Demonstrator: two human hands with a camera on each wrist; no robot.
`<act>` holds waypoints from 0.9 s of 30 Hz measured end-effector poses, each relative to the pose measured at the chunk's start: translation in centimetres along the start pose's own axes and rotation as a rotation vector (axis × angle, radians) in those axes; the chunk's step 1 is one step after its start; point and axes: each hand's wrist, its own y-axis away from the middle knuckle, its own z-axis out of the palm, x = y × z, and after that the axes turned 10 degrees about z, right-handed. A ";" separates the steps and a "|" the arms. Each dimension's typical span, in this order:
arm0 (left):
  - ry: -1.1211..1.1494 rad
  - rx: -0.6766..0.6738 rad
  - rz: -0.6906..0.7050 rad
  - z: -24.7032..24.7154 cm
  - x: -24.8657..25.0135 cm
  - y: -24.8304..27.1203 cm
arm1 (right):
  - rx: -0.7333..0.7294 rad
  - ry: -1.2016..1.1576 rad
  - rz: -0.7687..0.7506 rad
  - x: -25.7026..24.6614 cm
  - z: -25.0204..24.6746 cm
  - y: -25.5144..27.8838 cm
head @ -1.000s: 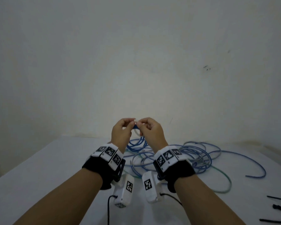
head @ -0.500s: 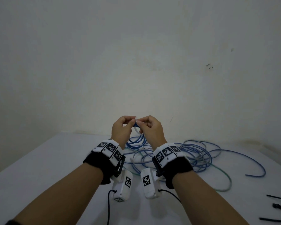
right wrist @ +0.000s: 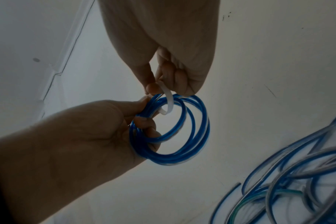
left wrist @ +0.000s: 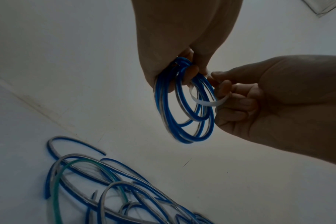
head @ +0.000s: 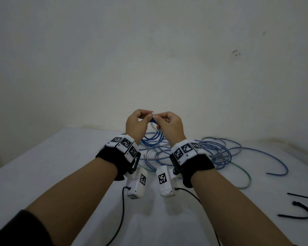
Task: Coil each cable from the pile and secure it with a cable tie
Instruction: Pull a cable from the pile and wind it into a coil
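A small coil of blue cable point(head: 154, 139) hangs in the air between both hands, above the table. My left hand point(head: 140, 119) grips the top of the coil point(left wrist: 184, 121) with curled fingers point(left wrist: 190, 72). A white cable tie point(left wrist: 205, 103) curves through the coil's loops. My right hand point(head: 164, 119) pinches that tie point(right wrist: 168, 98) between thumb and fingers point(right wrist: 153, 87), close beside the left hand point(right wrist: 98, 128). In the right wrist view the coil point(right wrist: 192, 151) shows several loops.
A loose pile of blue, grey and green cables point(head: 213, 153) lies on the white table point(head: 43, 174) behind and right of my hands, and it is also seen in the wrist views point(left wrist: 105, 189) point(right wrist: 297, 181). Black cable ties point(head: 300, 206) lie at the right edge. A wall stands close behind.
The head view has tilted down a little. Both hands stay together at the coil and tie, with only small finger movement.
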 end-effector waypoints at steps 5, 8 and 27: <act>-0.013 -0.005 -0.007 0.3 -0.1 0.2 | 0.013 0.027 0.013 0.0 -0.4 0.0; -0.032 -0.034 0.006 0.4 0.0 0.3 | 0.012 0.046 0.024 0.1 -0.7 -0.1; -0.191 -0.139 0.044 -0.1 -0.7 0.9 | -0.118 -0.110 0.148 0.4 -0.1 0.4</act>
